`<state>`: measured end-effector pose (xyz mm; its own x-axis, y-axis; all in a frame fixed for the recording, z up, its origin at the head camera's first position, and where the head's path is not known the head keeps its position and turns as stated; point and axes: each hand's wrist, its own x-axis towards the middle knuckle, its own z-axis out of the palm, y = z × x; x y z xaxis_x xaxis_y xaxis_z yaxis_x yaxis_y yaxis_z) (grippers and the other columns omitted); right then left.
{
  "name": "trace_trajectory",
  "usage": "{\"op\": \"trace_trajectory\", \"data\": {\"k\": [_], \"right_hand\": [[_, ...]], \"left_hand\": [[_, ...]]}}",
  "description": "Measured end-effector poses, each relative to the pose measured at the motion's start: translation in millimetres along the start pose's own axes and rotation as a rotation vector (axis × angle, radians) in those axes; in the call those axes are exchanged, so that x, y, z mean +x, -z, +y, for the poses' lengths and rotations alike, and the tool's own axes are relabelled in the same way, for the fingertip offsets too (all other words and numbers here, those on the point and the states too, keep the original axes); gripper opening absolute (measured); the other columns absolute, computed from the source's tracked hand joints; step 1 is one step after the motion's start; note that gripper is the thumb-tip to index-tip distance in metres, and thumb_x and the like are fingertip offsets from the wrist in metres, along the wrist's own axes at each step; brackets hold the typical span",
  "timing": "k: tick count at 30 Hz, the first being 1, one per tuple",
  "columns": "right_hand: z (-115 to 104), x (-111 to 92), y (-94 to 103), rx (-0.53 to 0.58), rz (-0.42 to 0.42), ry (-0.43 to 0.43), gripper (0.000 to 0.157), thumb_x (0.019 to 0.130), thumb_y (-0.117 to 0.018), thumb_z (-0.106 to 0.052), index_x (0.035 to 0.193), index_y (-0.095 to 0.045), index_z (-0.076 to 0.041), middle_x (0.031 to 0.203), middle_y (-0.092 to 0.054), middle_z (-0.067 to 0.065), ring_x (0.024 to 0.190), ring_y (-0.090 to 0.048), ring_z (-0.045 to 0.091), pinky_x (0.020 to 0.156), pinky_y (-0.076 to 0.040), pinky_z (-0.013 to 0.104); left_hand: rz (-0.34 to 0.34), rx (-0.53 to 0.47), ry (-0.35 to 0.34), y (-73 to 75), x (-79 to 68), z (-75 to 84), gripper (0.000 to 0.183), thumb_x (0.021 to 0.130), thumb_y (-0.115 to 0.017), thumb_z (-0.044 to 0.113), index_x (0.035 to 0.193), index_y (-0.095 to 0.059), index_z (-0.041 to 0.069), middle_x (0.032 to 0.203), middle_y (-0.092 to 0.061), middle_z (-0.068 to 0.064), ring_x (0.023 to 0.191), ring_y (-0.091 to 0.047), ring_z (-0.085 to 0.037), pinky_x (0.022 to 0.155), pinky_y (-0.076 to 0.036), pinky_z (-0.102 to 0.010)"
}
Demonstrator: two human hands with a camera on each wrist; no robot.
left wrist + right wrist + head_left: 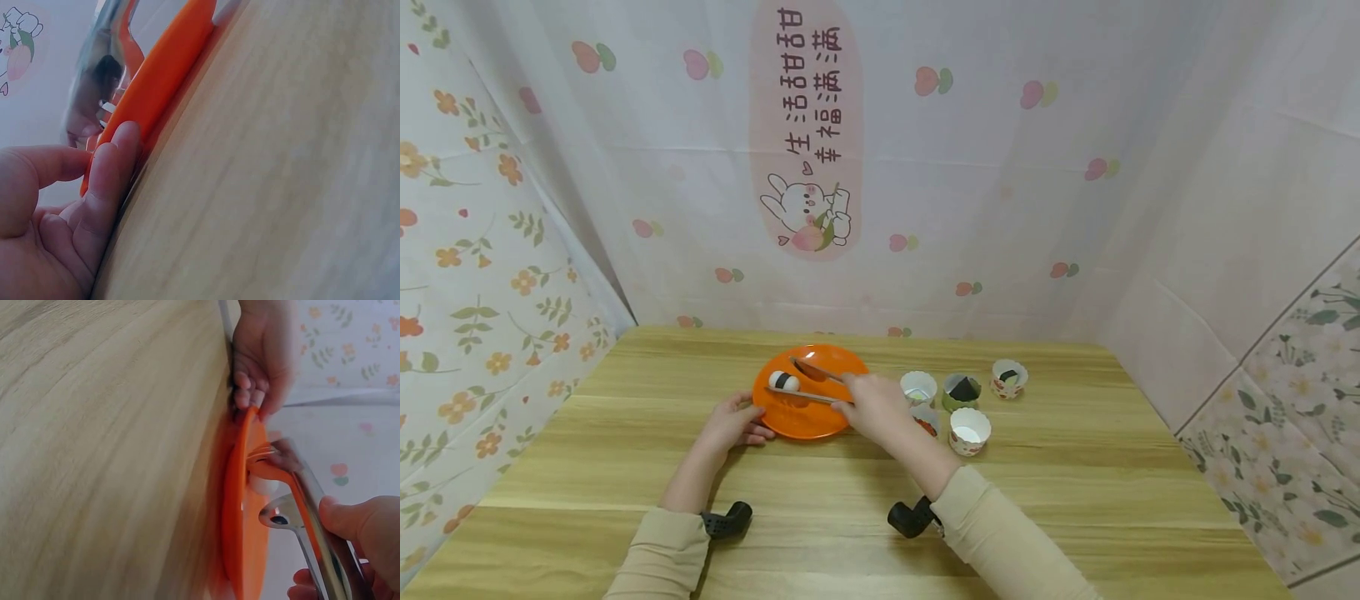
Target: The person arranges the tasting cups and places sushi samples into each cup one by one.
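Note:
My left hand (730,427) pinches the rim of an orange plate (808,427) at its near left side, thumb above and fingers beneath. A small white ball with a black band (777,382), like a rice ball, lies on the plate. My right hand (877,406) grips metal serving tongs (820,372) over the plate's right side. Their two arms are spread, one passing on each side of the ball in the head view. In the right wrist view, one arm ends in a fork (269,455) and the other in a spoon (284,512).
Right of the plate stand several paper cups: a white one (917,383), a green one (953,406) holding a black triangular piece, a patterned one (967,447), and another (1007,390) farther back. My right forearm partly covers a cup with something red (927,425). Printed curtains surround the wooden table (820,517).

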<state>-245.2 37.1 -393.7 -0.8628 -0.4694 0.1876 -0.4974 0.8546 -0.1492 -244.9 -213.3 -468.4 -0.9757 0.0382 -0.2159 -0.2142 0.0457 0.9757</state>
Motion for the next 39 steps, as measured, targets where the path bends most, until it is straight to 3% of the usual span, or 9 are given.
{"op": "trace_trajectory", "data": {"k": [12, 19, 28, 35, 39], "right_hand": [[-8.4, 4.4, -7.8, 0.016, -0.06, -0.04, 0.039, 0.091, -0.066, -0.039, 0.114, -0.065, -0.008, 0.086, -0.066, 0.002, 0.059, -0.055, 0.013, 0.046, -0.043, 0.026], [-15.0, 6.8, -12.1, -0.038, -0.079, -0.035, 0.033, 0.092, -0.064, -0.04, 0.102, -0.061, -0.009, 0.077, -0.059, -0.001, 0.058, -0.051, 0.012, 0.045, -0.041, 0.025], [-15.4, 7.6, -15.4, -0.021, -0.086, -0.03, 0.031, 0.093, -0.063, -0.037, 0.1, -0.058, -0.007, 0.073, -0.055, -0.001, 0.057, -0.049, 0.012, 0.045, -0.041, 0.024], [-18.3, 10.2, -17.0, -0.01, -0.113, -0.054, 0.027, 0.095, -0.059, -0.035, 0.086, -0.058, -0.009, 0.065, -0.05, -0.002, 0.052, -0.047, 0.012, 0.043, -0.039, 0.024], [-20.3, 11.3, -16.1, -0.008, -0.13, -0.063, 0.027, 0.095, -0.058, -0.034, 0.088, -0.059, -0.009, 0.066, -0.051, -0.001, 0.054, -0.048, 0.013, 0.045, -0.04, 0.025]], "left_hand": [[-0.008, 0.01, -0.012, 0.1, -2.6, 1.8, 0.048, 0.101, -0.043, 0.006, 0.143, -0.025, -0.009, 0.078, -0.066, -0.01, 0.063, -0.067, -0.016, 0.059, -0.056, -0.026], [-0.008, 0.016, -0.016, 0.9, -2.7, 1.1, 0.048, 0.101, -0.043, 0.006, 0.143, -0.024, -0.009, 0.08, -0.066, -0.011, 0.064, -0.067, -0.016, 0.06, -0.056, -0.026], [0.0, 0.018, 0.001, 0.0, -2.0, 1.5, 0.05, 0.101, -0.043, 0.006, 0.144, -0.023, -0.009, 0.081, -0.066, -0.011, 0.064, -0.067, -0.017, 0.06, -0.057, -0.027], [0.002, 0.015, 0.006, -0.8, -0.9, 1.4, 0.05, 0.101, -0.044, 0.006, 0.144, -0.023, -0.009, 0.081, -0.066, -0.011, 0.064, -0.067, -0.017, 0.06, -0.057, -0.028], [0.0, 0.008, 0.002, -1.1, -0.8, 1.3, 0.05, 0.101, -0.044, 0.006, 0.144, -0.024, -0.009, 0.08, -0.066, -0.011, 0.064, -0.067, -0.017, 0.06, -0.057, -0.028]]}}
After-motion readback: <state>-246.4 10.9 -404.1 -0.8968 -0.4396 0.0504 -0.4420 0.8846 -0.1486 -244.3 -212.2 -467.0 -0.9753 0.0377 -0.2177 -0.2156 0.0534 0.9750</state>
